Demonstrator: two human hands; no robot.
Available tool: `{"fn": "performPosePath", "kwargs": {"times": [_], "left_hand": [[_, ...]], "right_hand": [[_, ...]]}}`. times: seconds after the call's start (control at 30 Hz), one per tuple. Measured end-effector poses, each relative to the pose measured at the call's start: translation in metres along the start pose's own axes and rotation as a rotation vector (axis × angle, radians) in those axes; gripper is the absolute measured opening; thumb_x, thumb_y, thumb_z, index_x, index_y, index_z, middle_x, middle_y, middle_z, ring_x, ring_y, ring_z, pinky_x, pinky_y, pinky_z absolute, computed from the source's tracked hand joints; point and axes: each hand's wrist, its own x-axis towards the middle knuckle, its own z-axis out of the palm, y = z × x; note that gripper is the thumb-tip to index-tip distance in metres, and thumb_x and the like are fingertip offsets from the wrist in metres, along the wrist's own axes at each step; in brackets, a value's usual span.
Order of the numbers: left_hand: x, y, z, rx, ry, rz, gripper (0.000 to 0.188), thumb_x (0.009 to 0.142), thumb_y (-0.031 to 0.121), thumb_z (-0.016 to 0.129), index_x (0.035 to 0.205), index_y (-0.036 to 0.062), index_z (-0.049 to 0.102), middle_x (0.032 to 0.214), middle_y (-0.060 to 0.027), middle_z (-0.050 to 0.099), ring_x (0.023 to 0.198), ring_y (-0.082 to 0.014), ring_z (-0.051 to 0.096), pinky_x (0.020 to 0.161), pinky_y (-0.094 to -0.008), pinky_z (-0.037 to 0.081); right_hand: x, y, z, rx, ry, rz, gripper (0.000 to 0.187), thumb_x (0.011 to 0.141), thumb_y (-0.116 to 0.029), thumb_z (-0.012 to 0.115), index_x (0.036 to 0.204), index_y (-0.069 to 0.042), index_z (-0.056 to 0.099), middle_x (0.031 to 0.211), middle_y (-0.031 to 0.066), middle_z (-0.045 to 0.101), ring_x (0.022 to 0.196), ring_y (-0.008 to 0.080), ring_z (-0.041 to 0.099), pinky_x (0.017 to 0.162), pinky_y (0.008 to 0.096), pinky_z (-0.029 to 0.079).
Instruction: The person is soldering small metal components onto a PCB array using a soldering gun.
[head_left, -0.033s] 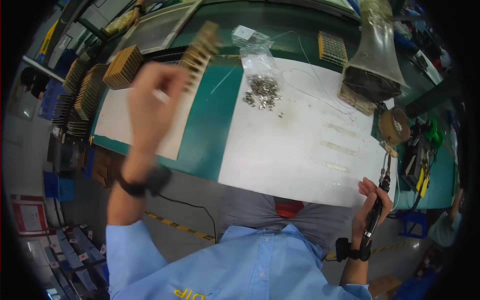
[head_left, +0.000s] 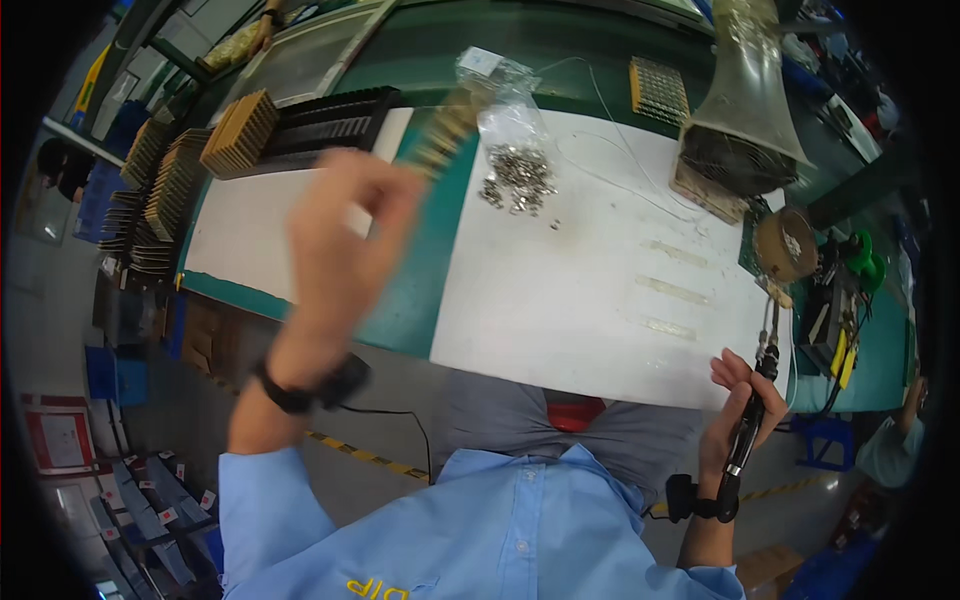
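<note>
My left hand (head_left: 345,235) is raised over the left half of the bench, fingers closed on the end of a brown circuit board panel (head_left: 445,135). The panel is smeared by motion and points away toward the plastic bag. At the bench's right edge, my right hand (head_left: 738,405) holds a black-handled soldering iron (head_left: 748,432). Its thin metal tip points away from me, close to a small yellowish block (head_left: 779,294). On the white sheet (head_left: 560,300) lies a pile of small shiny metal parts (head_left: 520,180), beside the clear plastic bag (head_left: 510,120).
At the left stand a black rack (head_left: 335,125) and brown boards (head_left: 240,130) in a row. Another board (head_left: 659,90) lies at the back. A fume duct with fan (head_left: 738,165), a round tin (head_left: 786,245) and a green reel (head_left: 865,262) stand at the right. Tape strips (head_left: 672,290) mark the sheet.
My left hand has moved to the right with the circuit board panel, uncovering the black rack. My right hand and the soldering iron have stayed nearly still.
</note>
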Motion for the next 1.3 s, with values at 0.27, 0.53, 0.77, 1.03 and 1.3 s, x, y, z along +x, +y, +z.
{"fn": "performPosePath", "kwargs": {"times": [0.27, 0.53, 0.77, 1.03, 1.3], "left_hand": [[-0.064, 0.117, 0.115, -0.306, -0.18, 0.433, 0.018, 0.071, 0.004, 0.066, 0.088, -0.0001, 0.062, 0.09, -0.0093, 0.059, 0.078, -0.0226, 0.058, 0.063, -0.032, 0.046], [-0.052, 0.135, 0.094, -0.398, -0.214, -0.045, 0.032, 0.08, 0.007, 0.073, 0.108, -0.0031, 0.063, 0.103, -0.0107, 0.063, 0.093, -0.0191, 0.06, 0.074, -0.026, 0.047], [-0.046, 0.135, 0.076, -1.006, -0.373, -0.774, 0.021, 0.09, 0.002, 0.068, 0.109, -0.0055, 0.062, 0.092, -0.0071, 0.069, 0.081, -0.0068, 0.061, 0.075, -0.0228, 0.049], [-0.045, 0.132, 0.077, -1.106, -0.374, -0.872, 0.016, 0.093, 0.002, 0.064, 0.105, -0.0067, 0.06, 0.096, -0.0119, 0.07, 0.086, -0.0091, 0.065, 0.074, -0.0221, 0.052], [-0.039, 0.118, 0.093, -0.995, -0.548, -0.809, 0.02, 0.093, 0.008, 0.066, 0.107, -0.0045, 0.064, 0.089, -0.0055, 0.068, 0.073, -0.0039, 0.057, 0.066, -0.0197, 0.047]], "right_hand": [[0.012, -0.055, 0.053, 0.224, 0.153, 0.219, 0.045, 0.088, 0.0, 0.067, 0.118, -0.007, 0.033, 0.123, 0.0232, 0.055, 0.108, 0.0261, 0.064, 0.086, 0.0314, 0.056], [0.023, -0.061, 0.042, 0.306, 0.164, 0.298, 0.04, 0.088, 0.009, 0.062, 0.112, -0.006, 0.033, 0.107, 0.0183, 0.059, 0.092, 0.0131, 0.065, 0.071, 0.0226, 0.053], [0.018, -0.068, 0.031, 0.334, 0.035, 0.237, 0.043, 0.087, 0.009, 0.063, 0.113, -0.005, 0.031, 0.105, 0.0237, 0.06, 0.088, 0.014, 0.065, 0.069, 0.0232, 0.052], [0.015, -0.061, 0.035, 0.254, 0.011, 0.224, 0.043, 0.087, 0.008, 0.062, 0.113, -0.005, 0.03, 0.112, 0.0308, 0.059, 0.099, 0.022, 0.068, 0.078, 0.027, 0.055], [0.021, -0.04, 0.029, 0.203, -0.027, 0.222, 0.042, 0.09, 0.002, 0.061, 0.115, -0.008, 0.03, 0.129, 0.0342, 0.051, 0.113, 0.033, 0.063, 0.091, 0.036, 0.053]]}}
